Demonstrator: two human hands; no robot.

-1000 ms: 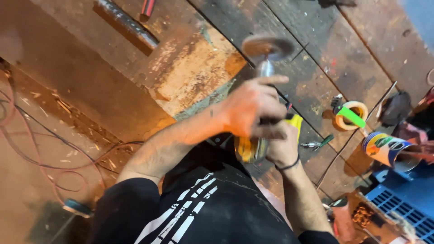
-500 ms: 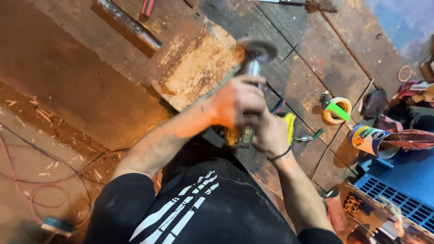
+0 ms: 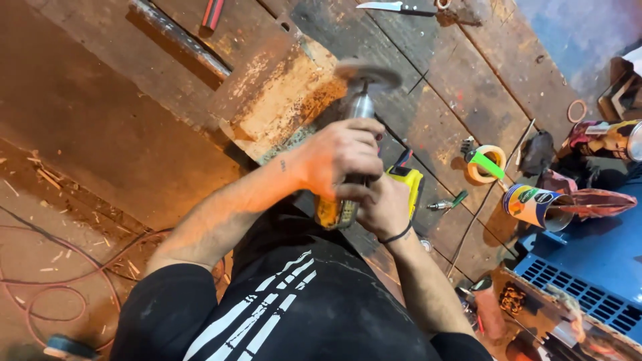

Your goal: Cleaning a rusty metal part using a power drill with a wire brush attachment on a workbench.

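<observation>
Both hands clenched on the yellow grinder (image 3: 341, 207): left hand (image 3: 338, 157) up front, right hand (image 3: 382, 207) at back. Imo keep disc (image 3: 368, 72) flat w/ light pressure on rusty plate (image 3: 281, 93).

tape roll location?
Head view, right of centre: the tape roll lies on the workbench, right of the grinder, above the tipped can.

angle grinder (image 3: 354, 134) | yellow-black body, silver head, blurred disc | held above rusty plate edge
</observation>
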